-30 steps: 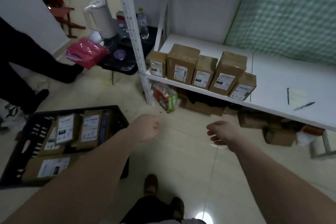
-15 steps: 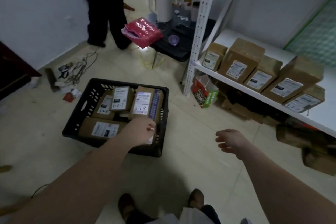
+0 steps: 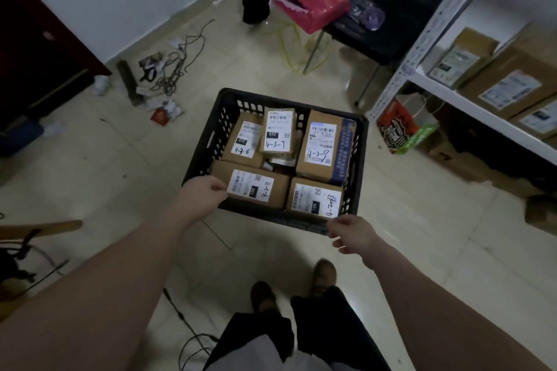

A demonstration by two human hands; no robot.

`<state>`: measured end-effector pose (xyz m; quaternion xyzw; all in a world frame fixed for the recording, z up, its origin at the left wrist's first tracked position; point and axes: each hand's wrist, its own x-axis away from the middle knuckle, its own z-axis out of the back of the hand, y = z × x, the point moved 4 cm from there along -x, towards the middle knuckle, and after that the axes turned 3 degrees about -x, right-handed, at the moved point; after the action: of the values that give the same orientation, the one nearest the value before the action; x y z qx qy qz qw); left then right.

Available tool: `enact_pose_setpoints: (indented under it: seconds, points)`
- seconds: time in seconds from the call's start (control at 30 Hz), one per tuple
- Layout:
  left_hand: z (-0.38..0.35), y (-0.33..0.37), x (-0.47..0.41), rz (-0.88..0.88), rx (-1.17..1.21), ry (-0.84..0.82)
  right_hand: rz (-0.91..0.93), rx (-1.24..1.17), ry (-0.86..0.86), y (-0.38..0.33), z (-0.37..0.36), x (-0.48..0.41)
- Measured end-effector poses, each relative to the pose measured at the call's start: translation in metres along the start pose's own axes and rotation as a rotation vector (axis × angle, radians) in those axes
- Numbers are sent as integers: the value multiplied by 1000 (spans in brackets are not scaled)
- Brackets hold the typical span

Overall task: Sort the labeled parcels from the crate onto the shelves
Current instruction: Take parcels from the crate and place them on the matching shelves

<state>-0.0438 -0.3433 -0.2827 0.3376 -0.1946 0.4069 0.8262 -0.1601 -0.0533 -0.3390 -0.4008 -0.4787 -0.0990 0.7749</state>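
Inside crate (image 3: 208, 141), five labeled parcels (image 3: 320, 146)

Left grip (image 3: 201, 196), right grip (image 3: 350, 233), both outstretched.

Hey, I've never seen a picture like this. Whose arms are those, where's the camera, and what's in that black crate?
No machine here: a person wears a camera on the head, looking down at their own bare arms. A black crate sits on the floor, holding at least five labelled parcels. The left hand reaches the parcel marked 4-2-11; whether it grips is unclear. The right hand is by the crate's near right corner, holding nothing. White shelves on the right carry more parcels.
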Motion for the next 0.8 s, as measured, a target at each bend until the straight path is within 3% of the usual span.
enact_pose_setpoints:
  seconds: [0.2, 0.33, 0.53, 0.8]
  points:
    - [-10, 29, -61, 25, 126, -105, -59, -122, 184, -30, 21, -60]
    - [-18, 46, -102, 81, 148, -173, -55, -49, 325, -58, 36, -111]
    - [-28, 59, -165, 175, 136, -233, -84, -37, 367, -78, 38, -155]
    - [-70, 66, -223, 285, 367, -309, -169, -123, 357, -56, 28, -174]
